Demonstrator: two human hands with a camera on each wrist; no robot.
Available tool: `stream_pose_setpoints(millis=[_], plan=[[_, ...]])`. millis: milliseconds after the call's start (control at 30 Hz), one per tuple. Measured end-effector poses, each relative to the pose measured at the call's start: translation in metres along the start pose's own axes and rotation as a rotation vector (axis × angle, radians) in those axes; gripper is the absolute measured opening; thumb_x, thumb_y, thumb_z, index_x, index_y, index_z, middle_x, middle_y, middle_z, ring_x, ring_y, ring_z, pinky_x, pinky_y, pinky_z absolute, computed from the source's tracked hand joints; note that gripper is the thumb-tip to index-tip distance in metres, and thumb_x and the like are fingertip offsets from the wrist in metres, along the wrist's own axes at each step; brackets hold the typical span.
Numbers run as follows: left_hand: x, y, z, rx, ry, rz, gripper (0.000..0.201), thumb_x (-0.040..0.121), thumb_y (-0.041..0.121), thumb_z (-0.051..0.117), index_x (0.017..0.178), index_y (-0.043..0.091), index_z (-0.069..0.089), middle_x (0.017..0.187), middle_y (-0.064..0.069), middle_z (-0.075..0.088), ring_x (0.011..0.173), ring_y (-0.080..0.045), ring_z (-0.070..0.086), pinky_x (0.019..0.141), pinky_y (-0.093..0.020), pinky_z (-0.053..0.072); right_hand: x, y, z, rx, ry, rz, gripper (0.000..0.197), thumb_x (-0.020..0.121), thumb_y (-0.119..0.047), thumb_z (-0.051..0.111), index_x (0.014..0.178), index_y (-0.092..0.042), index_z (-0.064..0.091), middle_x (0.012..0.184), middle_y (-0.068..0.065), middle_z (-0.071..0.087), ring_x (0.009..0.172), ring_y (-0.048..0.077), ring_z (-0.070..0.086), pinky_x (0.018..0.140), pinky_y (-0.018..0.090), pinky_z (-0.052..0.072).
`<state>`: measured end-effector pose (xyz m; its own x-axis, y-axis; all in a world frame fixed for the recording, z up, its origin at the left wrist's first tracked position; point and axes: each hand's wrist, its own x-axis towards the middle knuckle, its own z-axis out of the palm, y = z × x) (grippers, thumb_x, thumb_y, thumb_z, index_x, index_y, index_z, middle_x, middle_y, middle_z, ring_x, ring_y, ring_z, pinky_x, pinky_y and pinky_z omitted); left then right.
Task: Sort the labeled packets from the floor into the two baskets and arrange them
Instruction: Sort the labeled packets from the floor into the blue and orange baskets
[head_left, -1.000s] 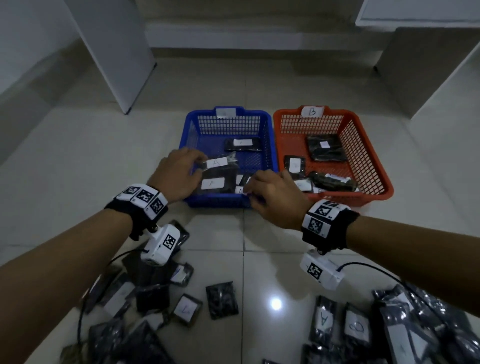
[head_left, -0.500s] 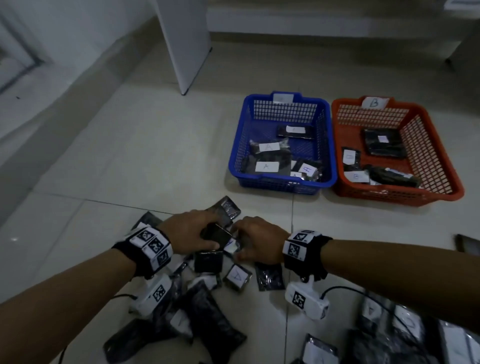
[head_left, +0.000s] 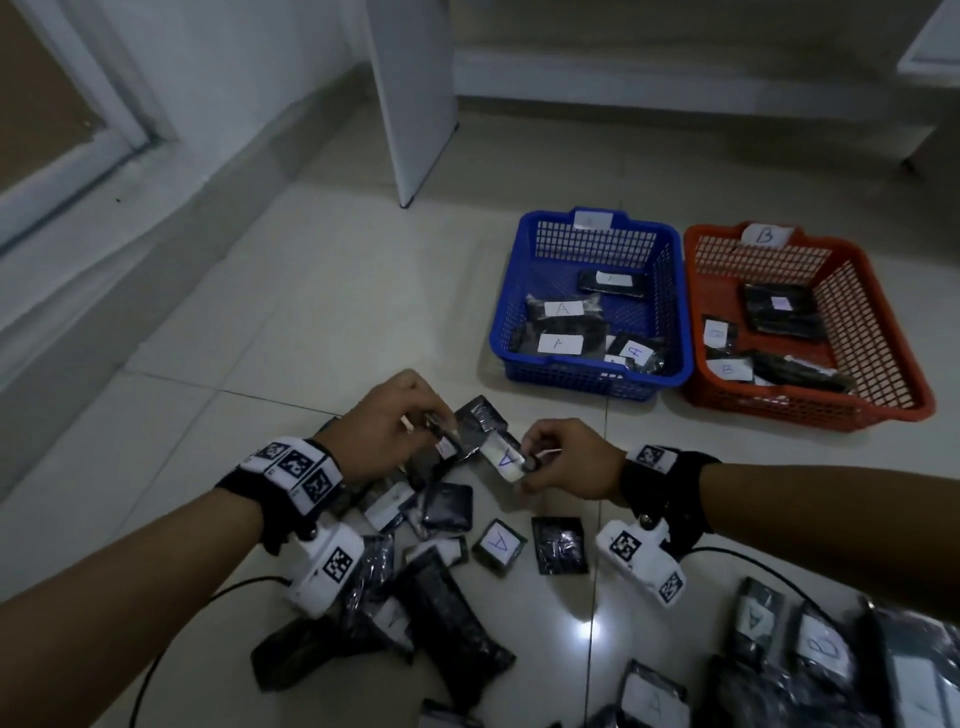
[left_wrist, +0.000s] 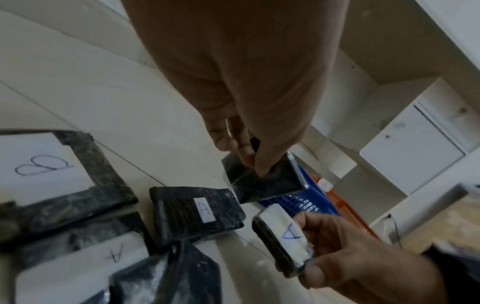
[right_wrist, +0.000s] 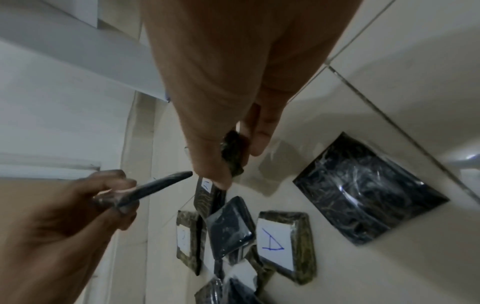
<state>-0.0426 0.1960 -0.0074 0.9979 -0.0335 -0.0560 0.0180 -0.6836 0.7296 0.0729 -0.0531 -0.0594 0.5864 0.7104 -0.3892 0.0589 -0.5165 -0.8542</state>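
Left hand pinching a dark packet by its edge; right hand gripping a packet marked A, both held just above the floor pile. Lying beyond the pile: blue basket holding A packets, with the orange basket touching its right side.
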Motion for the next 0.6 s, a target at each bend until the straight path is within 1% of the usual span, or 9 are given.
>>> stream_pose_setpoints(millis=[67, 167, 233, 300, 333, 400, 433, 500, 600], plan=[[-0.005, 0.009, -0.001, -0.034, 0.047, -0.024, 0.036, 0.078, -0.002, 0.075, 0.092, 0.031, 0.074, 0.102, 0.004, 0.055, 0.092, -0.008, 0.061, 0.075, -0.014, 0.051, -0.007, -0.006, -0.002, 0.138, 0.024, 0.012, 0.027, 0.072, -0.008, 0.089, 0.085, -0.007, 0.066, 0.084, 0.013, 0.072, 0.078, 0.023, 0.067, 0.078, 0.043, 0.059], [-0.009, 0.021, -0.003, -0.049, 0.043, -0.087, 0.028, 0.069, 0.018, 0.09, 0.092, 0.026, 0.076, 0.107, 0.008, 0.056, 0.093, -0.003, 0.063, 0.079, -0.015, 0.053, -0.018, -0.016, -0.006, 0.249, 0.087, 0.034, 0.026, 0.082, -0.024, 0.083, 0.083, -0.005, 0.066, 0.088, 0.015, 0.075, 0.082, 0.025, 0.073, 0.07, 0.03, 0.059], [-0.01, 0.026, -0.004, -0.061, 0.077, -0.101, 0.025, 0.069, 0.025, 0.091, 0.088, 0.023, 0.076, 0.106, 0.007, 0.058, 0.093, -0.004, 0.063, 0.08, -0.018, 0.054, -0.022, -0.02, -0.009, 0.254, 0.117, 0.033, 0.022, 0.086, -0.022, 0.079, 0.083, -0.007, 0.064, 0.081, 0.01, 0.074, 0.075, 0.015, 0.072, 0.061, 0.019, 0.054], [-0.009, 0.03, -0.003, -0.073, 0.118, -0.097, 0.02, 0.071, 0.016, 0.089, 0.086, 0.018, 0.076, 0.107, 0.004, 0.057, 0.094, -0.003, 0.063, 0.081, -0.022, 0.056, -0.027, -0.024, -0.015, 0.297, 0.129, 0.041, 0.021, 0.088, -0.016, 0.077, 0.095, -0.006, 0.06, 0.08, 0.01, 0.07, 0.067, 0.006, 0.068, 0.053, 0.013, 0.046], [-0.009, 0.032, -0.002, -0.077, 0.133, -0.097, 0.02, 0.072, 0.01, 0.087, 0.086, 0.015, 0.075, 0.109, 0.002, 0.056, 0.094, -0.001, 0.062, 0.081, -0.022, 0.057, -0.029, -0.025, -0.018, 0.316, 0.132, 0.047, 0.026, 0.088, -0.017, 0.076, 0.105, -0.009, 0.059, 0.084, 0.011, 0.071, 0.069, 0.007, 0.067, 0.053, 0.014, 0.046], [-0.007, 0.035, -0.001, -0.115, 0.151, -0.113, 0.026, 0.072, 0.0, 0.084, 0.093, 0.011, 0.073, 0.113, -0.002, 0.052, 0.096, 0.002, 0.063, 0.078, -0.018, 0.057, -0.03, -0.026, -0.025, 0.33, 0.141, 0.045, 0.039, 0.088, -0.016, 0.075, 0.122, -0.024, 0.056, 0.096, 0.009, 0.075, 0.079, 0.014, 0.069, 0.061, 0.023, 0.051], [-0.007, 0.037, -0.001, -0.14, 0.157, -0.12, 0.029, 0.072, -0.004, 0.083, 0.096, 0.009, 0.073, 0.114, -0.003, 0.052, 0.096, 0.0, 0.064, 0.077, -0.018, 0.057, -0.03, -0.027, -0.029, 0.347, 0.148, 0.037, 0.042, 0.088, -0.014, 0.074, 0.124, -0.028, 0.057, 0.102, 0.009, 0.074, 0.084, 0.02, 0.07, 0.066, 0.028, 0.054], [-0.005, 0.04, -0.002, -0.174, 0.162, -0.131, 0.03, 0.074, -0.006, 0.081, 0.098, 0.01, 0.072, 0.114, -0.003, 0.055, 0.094, -0.005, 0.066, 0.076, -0.025, 0.059, -0.03, -0.026, -0.035, 0.412, 0.155, 0.04, 0.042, 0.087, -0.007, 0.074, 0.122, -0.025, 0.06, 0.108, 0.009, 0.073, 0.089, 0.026, 0.072, 0.073, 0.037, 0.057], [0.002, 0.047, -0.001, -0.243, 0.206, -0.17, 0.037, 0.077, -0.008, 0.076, 0.103, 0.017, 0.064, 0.107, -0.003, 0.066, 0.091, -0.014, 0.068, 0.077, -0.038, 0.062, -0.031, -0.023, -0.044, 0.446, 0.176, 0.059, 0.042, 0.085, -0.004, 0.076, 0.119, -0.02, 0.058, 0.107, 0.004, 0.075, 0.087, 0.025, 0.074, 0.073, 0.039, 0.057]])
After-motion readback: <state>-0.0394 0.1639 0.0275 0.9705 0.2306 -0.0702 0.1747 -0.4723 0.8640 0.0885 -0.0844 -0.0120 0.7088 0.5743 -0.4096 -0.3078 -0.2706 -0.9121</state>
